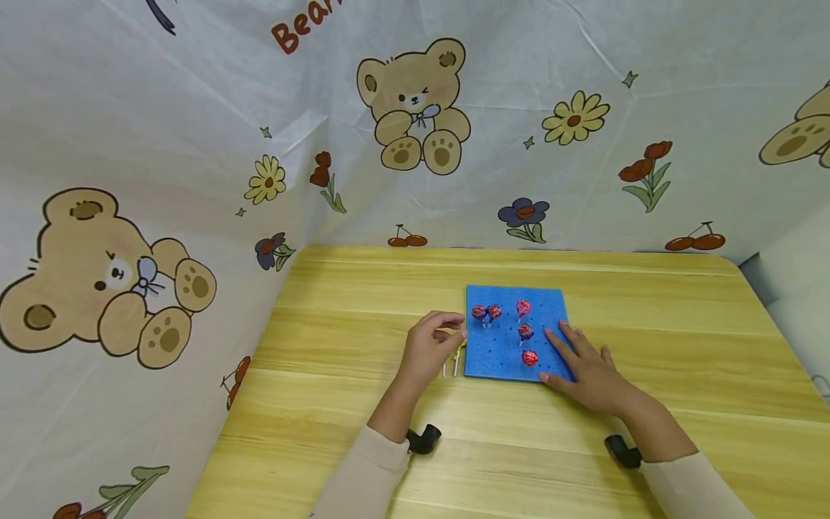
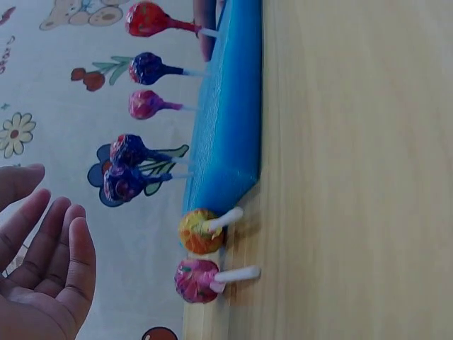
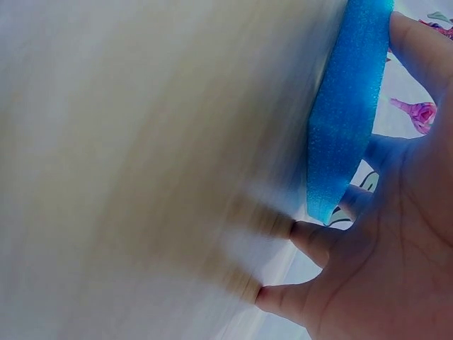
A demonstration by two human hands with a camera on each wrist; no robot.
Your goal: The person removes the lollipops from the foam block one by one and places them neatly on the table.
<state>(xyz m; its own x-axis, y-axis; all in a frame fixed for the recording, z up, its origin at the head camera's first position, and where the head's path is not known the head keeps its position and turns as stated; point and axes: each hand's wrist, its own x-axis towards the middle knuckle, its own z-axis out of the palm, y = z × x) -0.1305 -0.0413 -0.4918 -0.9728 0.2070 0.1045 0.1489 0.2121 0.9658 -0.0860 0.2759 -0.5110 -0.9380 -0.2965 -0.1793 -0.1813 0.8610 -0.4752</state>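
A blue foam board (image 1: 499,360) with small holes lies flat on the table. Several wrapped lollipops stand upright in it, among them a red one (image 2: 149,19), a pink one (image 2: 146,105) and dark blue-and-red ones (image 2: 148,69). Beside the board's left edge, a yellow lollipop (image 2: 200,231) and a pink-and-green lollipop (image 2: 197,280) lie on the table with their sticks toward the person. My left hand (image 1: 431,347) hovers over these two, fingers loosely bent and holding nothing. On the board's right edge rests my right hand (image 1: 593,373), fingers spread; two fingertips (image 3: 272,296) touch the tabletop.
The wooden table (image 1: 350,303) meets a white sheet (image 1: 227,86) printed with bears and flowers at its back and left. Black camera mounts (image 1: 424,439) sit at both wrists, under the sleeves.
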